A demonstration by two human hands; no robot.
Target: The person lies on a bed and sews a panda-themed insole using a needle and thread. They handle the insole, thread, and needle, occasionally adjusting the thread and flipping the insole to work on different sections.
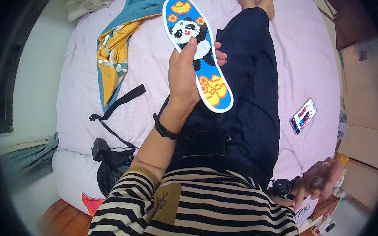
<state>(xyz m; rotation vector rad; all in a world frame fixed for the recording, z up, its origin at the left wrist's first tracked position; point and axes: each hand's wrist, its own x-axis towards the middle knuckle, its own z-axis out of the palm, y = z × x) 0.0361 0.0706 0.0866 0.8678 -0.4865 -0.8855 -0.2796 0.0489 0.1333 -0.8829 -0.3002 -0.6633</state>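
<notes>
My left hand (184,75) grips a shoe insole (206,72) by its middle, with the thumb on the top face and the fingertips curled round the right edge. The insole has a white rim and a blue ground patterned with a panda and yellow ingots and coins. It is held up over my legs, toe end away from me. At the lower right, my right hand (320,179) is blurred by motion. It is beside a small black device (282,187) and a white printed bag (306,212); whether it holds anything cannot be made out.
A lit phone (303,116) lies on the pink bedsheet (310,69) to the right of my dark trousers (251,80). On the left are a teal and yellow cloth (113,58), a black strap (126,97) and a black bag (110,169). Cardboard boxes (361,143) stand beyond the bed's right edge.
</notes>
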